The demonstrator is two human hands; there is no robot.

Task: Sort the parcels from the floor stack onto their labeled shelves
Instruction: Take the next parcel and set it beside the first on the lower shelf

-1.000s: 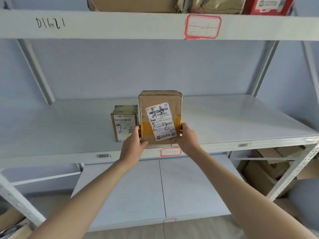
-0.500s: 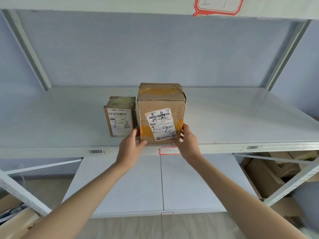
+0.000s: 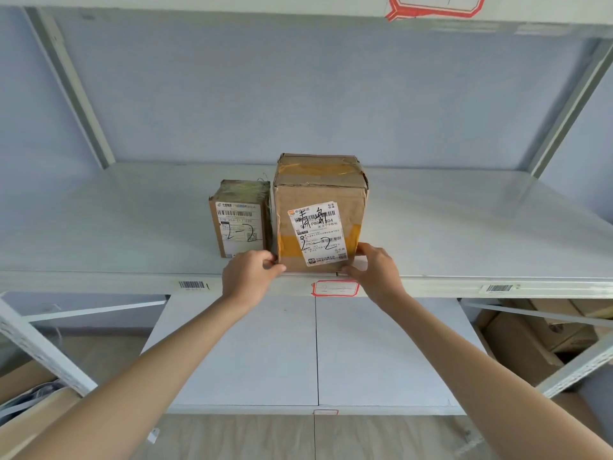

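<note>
shelf rack: my view is filled by a white metal shelf (image 3: pixel 464 227), blue wall behind it, grey slanted braces at both back corners.
lower shelf: another white board (image 3: pixel 315 353) sits below, with a seam down its middle.
top beam: the edge of the shelf above runs across the top and carries a red-bordered tag (image 3: pixel 434 8), cut off by the frame, writing unreadable.
side boxes: brown cartons (image 3: pixel 530 340) are stacked low at the right, behind a slanted brace.
big parcel: brown cardboard box (image 3: pixel 320 210) stands upright on the middle shelf near its front edge, yellow tape on top and across the front, white shipping label facing me with "2-2" handwritten on it.
small parcel: a shorter brown box (image 3: pixel 240 217) stands just left of the big one, almost touching, also marked "2-2" on its label.
left hand: my left hand (image 3: pixel 250 277) is at the big parcel's lower left corner, fingers curled in, thumb tip on the front face; real grip or just touching, cannot tell.
right hand: my right hand (image 3: pixel 376 270) is at the lower right corner, fingers bent round the side edge, thumb along the bottom front.
shelf tag: small red-bordered tag (image 3: pixel 335 288) on the shelf's front lip right under the big parcel, faint writing, unreadable.
barcodes: one barcode sticker (image 3: pixel 191 284) on the lip at left, another (image 3: pixel 499 288) at right.
</note>
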